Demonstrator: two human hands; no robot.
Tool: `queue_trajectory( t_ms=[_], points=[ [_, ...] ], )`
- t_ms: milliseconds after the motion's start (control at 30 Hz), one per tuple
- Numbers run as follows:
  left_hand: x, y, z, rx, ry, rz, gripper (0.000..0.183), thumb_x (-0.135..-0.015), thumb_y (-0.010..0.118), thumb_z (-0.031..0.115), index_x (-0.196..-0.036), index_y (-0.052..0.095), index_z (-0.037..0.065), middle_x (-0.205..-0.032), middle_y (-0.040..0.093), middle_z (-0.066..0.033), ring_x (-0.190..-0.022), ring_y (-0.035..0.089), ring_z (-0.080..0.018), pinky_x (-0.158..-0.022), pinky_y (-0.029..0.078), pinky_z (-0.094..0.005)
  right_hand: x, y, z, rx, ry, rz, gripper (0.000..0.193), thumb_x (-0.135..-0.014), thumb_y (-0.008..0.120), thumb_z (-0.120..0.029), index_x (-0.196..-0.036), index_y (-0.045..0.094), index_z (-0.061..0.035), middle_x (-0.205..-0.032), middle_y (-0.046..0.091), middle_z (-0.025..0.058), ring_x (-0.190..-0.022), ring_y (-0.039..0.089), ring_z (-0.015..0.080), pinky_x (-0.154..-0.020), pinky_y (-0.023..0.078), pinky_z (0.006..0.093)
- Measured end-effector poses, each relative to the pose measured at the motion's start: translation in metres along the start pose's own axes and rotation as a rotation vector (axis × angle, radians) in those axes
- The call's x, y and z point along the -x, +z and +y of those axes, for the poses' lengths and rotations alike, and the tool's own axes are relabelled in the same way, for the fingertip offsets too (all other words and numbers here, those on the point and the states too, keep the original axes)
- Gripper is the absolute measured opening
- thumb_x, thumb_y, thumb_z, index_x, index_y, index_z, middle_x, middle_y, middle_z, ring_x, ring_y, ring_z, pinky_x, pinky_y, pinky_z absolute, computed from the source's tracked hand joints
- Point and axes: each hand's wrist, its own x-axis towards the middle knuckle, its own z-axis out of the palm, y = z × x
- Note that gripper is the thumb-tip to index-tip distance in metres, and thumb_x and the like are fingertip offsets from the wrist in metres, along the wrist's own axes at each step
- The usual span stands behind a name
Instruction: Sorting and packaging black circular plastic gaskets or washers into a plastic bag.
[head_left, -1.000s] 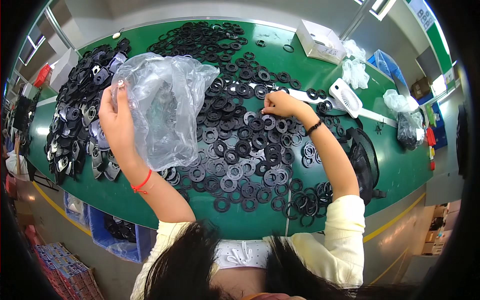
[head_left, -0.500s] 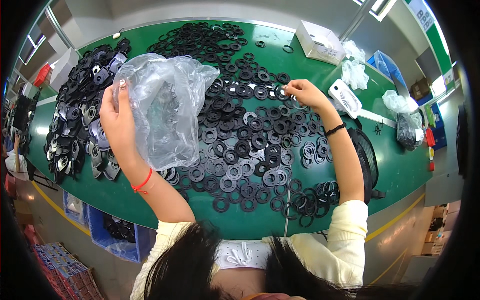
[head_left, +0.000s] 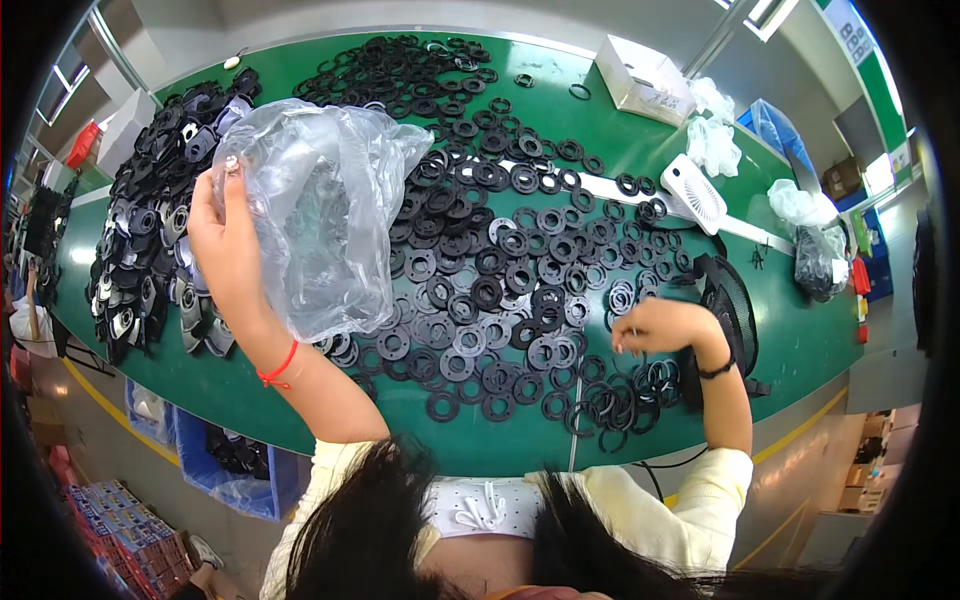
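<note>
A large clear plastic bag stands crumpled on the green table over part of the ring pile. My left hand grips its left edge, thumb against the film. The bag's mouth gapes a little, and what lies inside, if anything, is hard to make out. My right hand hovers over the right side of the spread of black flat rings, its fingers bent downward and slightly apart. No ring shows in it. Close below that hand lies a cluster of thinner black rings.
Black and silver molded parts are heaped at the left. More thin rings cover the far side. A white handheld fan, a black mesh item and a white box stand at the right. Blue bins sit below the table's left edge.
My right hand has come back from the far rings toward me and slightly right. Several rings now lie farther right, near the fan. The left hand and bag have shifted slightly left.
</note>
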Motion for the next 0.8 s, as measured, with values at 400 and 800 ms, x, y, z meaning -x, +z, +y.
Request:
queue_trajectory(
  t_ms=[400, 800],
  points=[
    [0.004, 0.0, 0.005, -0.003, 0.0, 0.035, 0.022, -0.096, 0.053, 0.019, -0.101, 0.06, -0.001, -0.086, 0.058, 0.0032, -0.074, 0.044, -0.0031, -0.067, 0.036, -0.0185, 0.032, 0.039, -0.036, 0.25, 0.178, 0.479, 0.046, -0.078, 0.069, -0.017, -0.121, 0.053, -0.0072, -0.111, 0.053, 0.0166, -0.096, 0.056, 0.0365, -0.085, 0.048, 0.0402],
    [0.003, -0.001, 0.0, -0.01, -0.018, 0.001, 0.023, -0.095, 0.051, 0.018, -0.106, 0.06, -0.001, -0.09, 0.06, 0.002, -0.077, 0.047, -0.0041, -0.07, 0.038, -0.019, -0.101, 0.021, -0.03, 0.502, -0.001, 0.769, 0.03, -0.071, 0.068, -0.016, -0.097, 0.056, -0.0065, -0.1, 0.048, 0.008, -0.096, 0.05, 0.0264, -0.078, 0.043, 0.0379]
  ],
)
